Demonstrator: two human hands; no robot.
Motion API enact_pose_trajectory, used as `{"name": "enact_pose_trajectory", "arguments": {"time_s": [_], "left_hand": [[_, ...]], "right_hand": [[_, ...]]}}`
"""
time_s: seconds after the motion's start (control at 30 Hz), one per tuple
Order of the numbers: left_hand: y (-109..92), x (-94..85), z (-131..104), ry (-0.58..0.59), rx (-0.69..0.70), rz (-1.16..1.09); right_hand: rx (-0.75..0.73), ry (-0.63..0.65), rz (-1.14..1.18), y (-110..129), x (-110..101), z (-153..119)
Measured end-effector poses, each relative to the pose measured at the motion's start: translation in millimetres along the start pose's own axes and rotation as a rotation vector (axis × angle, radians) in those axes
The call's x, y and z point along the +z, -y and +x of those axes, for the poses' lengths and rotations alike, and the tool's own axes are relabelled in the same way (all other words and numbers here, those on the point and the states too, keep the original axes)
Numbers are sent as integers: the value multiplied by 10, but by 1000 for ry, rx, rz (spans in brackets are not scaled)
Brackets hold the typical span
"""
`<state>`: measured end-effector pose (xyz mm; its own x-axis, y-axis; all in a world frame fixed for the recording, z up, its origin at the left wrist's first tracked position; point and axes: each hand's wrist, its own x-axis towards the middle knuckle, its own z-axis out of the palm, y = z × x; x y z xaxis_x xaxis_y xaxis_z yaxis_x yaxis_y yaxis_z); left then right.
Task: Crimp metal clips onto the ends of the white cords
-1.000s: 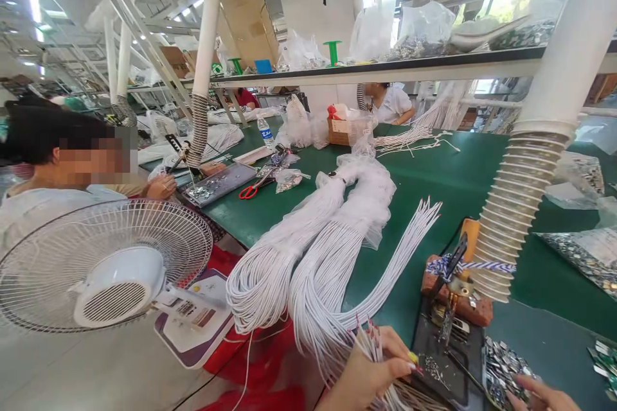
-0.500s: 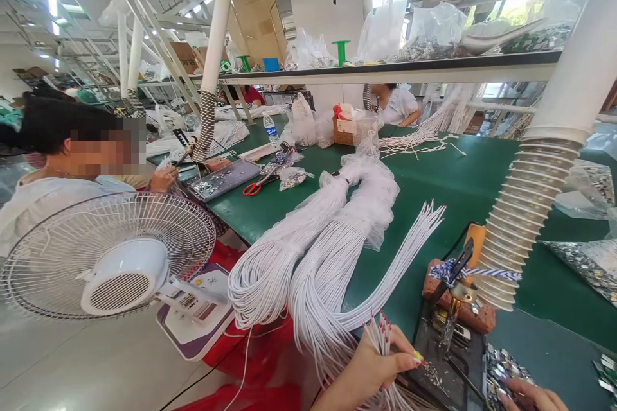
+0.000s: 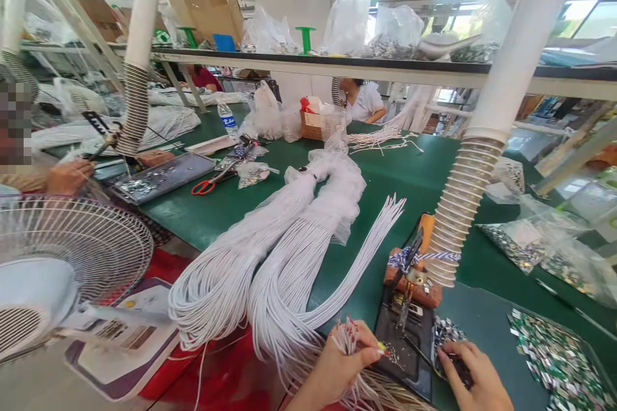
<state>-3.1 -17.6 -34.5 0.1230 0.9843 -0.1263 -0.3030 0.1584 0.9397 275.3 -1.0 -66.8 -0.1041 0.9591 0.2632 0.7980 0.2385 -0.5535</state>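
My left hand (image 3: 344, 359) is closed round a bunch of white cables, whose red-tipped ends stick up above the fingers. A yellow bit shows at its thumb tip, beside the dark tray (image 3: 405, 359). Fingers of my right hand (image 3: 470, 372) reach down on a pile of small metal parts (image 3: 448, 332); whatever is between the fingertips is hidden. A soldering iron with an orange handle (image 3: 426, 236) is tied with blue and white cord above a brick (image 3: 429, 295). Large bundles of white cable (image 3: 289, 270) lie across the green table (image 3: 414, 173).
Small green boards (image 3: 562, 359) lie at the right. A ribbed duct (image 3: 463, 199) hangs over the table. At the left are a fan (image 3: 72, 257), red scissors (image 3: 203, 187) and a person's hand (image 3: 72, 174). Another person (image 3: 364, 103) sits behind the table.
The view has turned right, so the scene has shifted left and more green boards show. My right hand is now more fully in view at the metal parts. My left hand still holds the cables.
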Motion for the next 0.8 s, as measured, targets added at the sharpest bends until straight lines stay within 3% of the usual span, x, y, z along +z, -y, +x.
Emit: {"name": "enact_pose_trajectory", "arguments": {"time_s": [0.2, 0.37, 0.6, 0.63, 0.73, 0.8], "left_hand": [[-46, -44, -23, 37, 4, 35], [36, -123, -31, 72, 60, 87], [-9, -145, -165, 238, 80, 232], [-32, -141, -188, 217, 91, 237], [-83, -129, -226, 271, -14, 276], [-102, -115, -228, 318, -10, 303]], "right_hand": [[35, -117, 63, 269, -46, -26], [191, -283, 171, 411, -24, -86], [351, -295, 515, 549, -157, -113], [366, -291, 594, 609, -166, -133], [467, -264, 904, 815, -98, -212], [467, -208, 1039, 946, 15, -262]]}}
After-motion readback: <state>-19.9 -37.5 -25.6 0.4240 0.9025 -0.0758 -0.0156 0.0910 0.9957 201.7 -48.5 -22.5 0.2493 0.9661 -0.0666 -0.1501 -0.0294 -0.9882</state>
